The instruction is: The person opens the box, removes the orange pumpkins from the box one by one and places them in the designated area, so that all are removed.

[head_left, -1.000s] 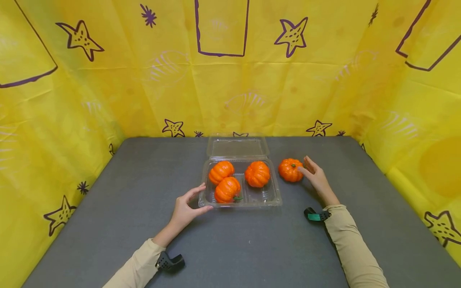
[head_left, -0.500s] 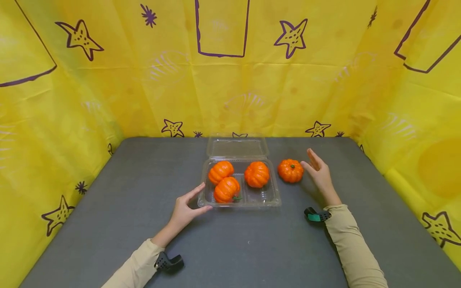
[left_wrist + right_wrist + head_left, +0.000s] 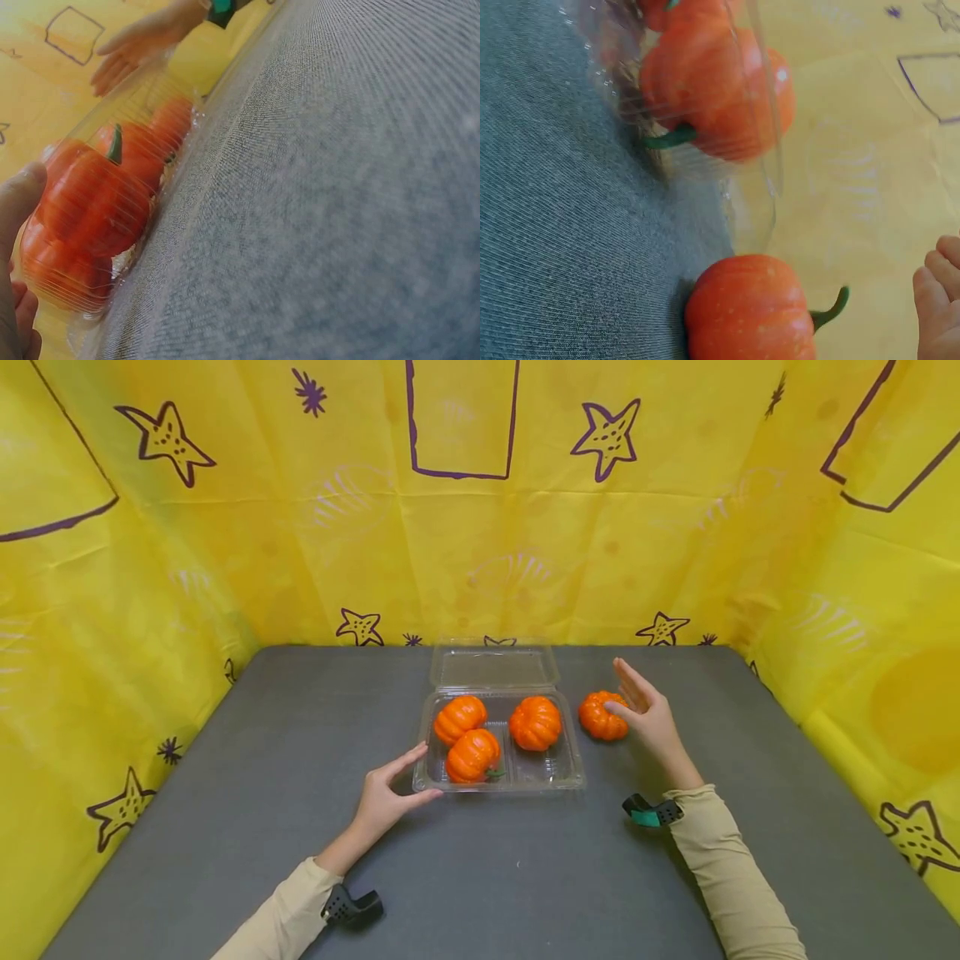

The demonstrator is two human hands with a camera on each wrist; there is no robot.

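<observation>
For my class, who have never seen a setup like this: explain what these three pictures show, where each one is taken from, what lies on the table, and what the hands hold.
A person works with bare hands, wearing three cameras. The head view looks down at a grey table. The other two sit on the wrists, close to the work. A clear plastic box lies open with three orange toy pumpkins inside. A fourth pumpkin sits on the table beside it. The left hand touches the box's near corner with spread fingers. The right hand is open beside the fourth pumpkin; whether it touches is unclear. Neither hand grips anything.

Grey table [image 3: 225, 793]: clear clamshell container [image 3: 498, 777], loose orange pumpkin [image 3: 597, 717] beside it.
</observation>
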